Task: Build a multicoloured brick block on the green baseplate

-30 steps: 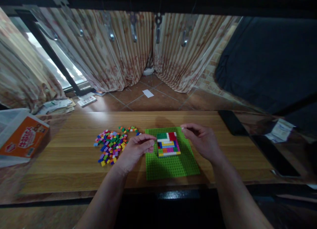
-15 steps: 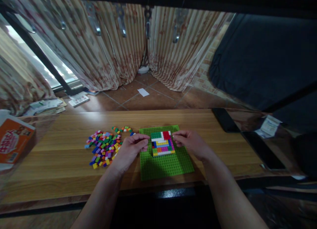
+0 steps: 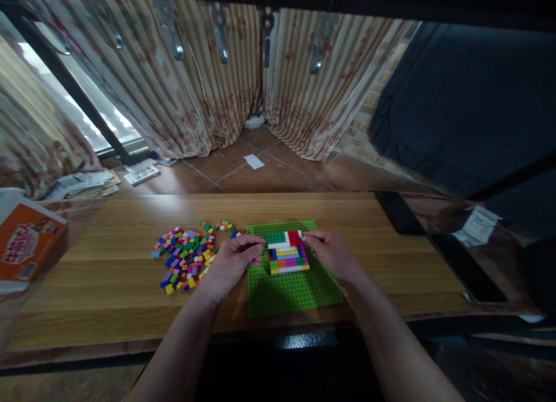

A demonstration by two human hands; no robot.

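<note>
A flat block of multicoloured toy bricks [image 3: 288, 262] sits on the green studded baseplate [image 3: 293, 298]. Green, white and red bricks form its far rows, with yellow, blue, pink and orange ones nearer. My left hand [image 3: 238, 260] is at the block's left side, thumb and forefinger pinched near its far left corner; whatever they may hold is hidden. On the other side, my right hand [image 3: 332, 252] has its fingertips pinched at the far right corner, beside the red bricks. A tiny pale spot shows at those fingertips, too small to name.
A heap of loose toy bricks [image 3: 187, 257] lies left of the baseplate on the wooden table [image 3: 104, 274]. Two dark phone-like slabs [image 3: 397, 212] lie at the right end. An orange and white box [image 3: 28, 240] stands at the far left.
My right hand has come in slightly, its fingertips now against the block's far right corner. My left hand stays beside the block. The whole view has shifted a little.
</note>
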